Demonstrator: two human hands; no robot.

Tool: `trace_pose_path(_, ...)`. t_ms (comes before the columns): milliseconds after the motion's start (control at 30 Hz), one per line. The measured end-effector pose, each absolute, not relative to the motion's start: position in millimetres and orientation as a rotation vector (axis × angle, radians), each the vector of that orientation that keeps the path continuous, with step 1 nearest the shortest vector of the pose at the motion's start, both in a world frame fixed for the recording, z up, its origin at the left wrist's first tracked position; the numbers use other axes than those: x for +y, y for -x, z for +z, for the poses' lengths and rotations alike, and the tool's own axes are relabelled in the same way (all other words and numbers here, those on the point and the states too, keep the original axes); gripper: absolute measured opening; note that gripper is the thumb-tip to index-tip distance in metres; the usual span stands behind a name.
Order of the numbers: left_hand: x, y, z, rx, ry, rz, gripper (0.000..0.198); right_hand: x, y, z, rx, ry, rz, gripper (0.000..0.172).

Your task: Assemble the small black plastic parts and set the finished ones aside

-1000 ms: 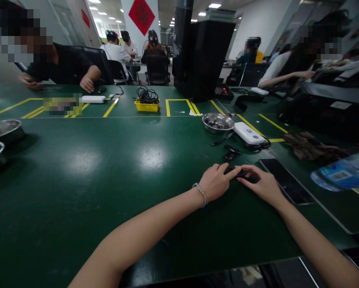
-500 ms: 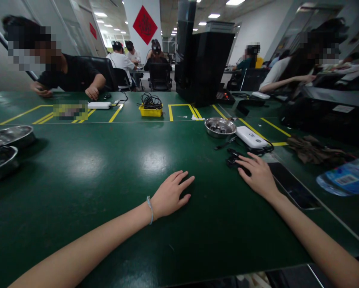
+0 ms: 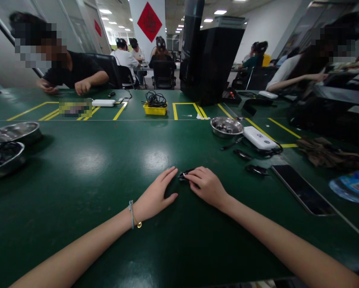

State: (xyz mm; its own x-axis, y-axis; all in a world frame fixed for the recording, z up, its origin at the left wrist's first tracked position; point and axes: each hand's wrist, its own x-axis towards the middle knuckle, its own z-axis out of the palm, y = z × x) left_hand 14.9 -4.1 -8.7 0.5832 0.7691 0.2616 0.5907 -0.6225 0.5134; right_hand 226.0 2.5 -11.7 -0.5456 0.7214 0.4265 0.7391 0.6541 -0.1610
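On the green table [image 3: 86, 180], my right hand [image 3: 206, 186] is closed on a small black part [image 3: 184, 175] near the middle, fingers curled over it. My left hand [image 3: 155, 196] lies flat just left of the part, fingers stretched out and close to it, holding nothing. A thin bracelet circles my left wrist. Two more small black parts [image 3: 242, 154] [image 3: 256, 170] lie to the right on the table.
A steel bowl [image 3: 226, 127] of small parts, a white power bank [image 3: 260, 138] and a dark phone [image 3: 302, 189] lie to the right. Steel bowls [image 3: 5, 154] stand at the left edge. A yellow tray [image 3: 154, 109] of cables sits farther back. Other people work at the far side.
My right hand has come left from the black parts by the power bank to the table's middle, bringing one small black part. My left hand stayed flat and now lies beside it.
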Motion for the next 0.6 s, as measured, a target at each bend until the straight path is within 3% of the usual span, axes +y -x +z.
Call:
trace_pose_path(100,4.8,-6.0,-9.9,1.164,-2.396,0.737,0.058,-1.3,-198.5,-13.3,-2.446,1.022,0.009,0.026)
trace_pose_path(300,13.5,5.6,-4.9,1.104,-2.414,0.715,0.029,-6.1,-196.1,-6.4,-2.247,1.084,0.221,0.031)
trace_pose_path(600,8.1,3.5,-5.3,1.167,-2.234,0.798,0.025,-3.9,-209.1,-4.1,-2.060,1.309,0.634,0.038)
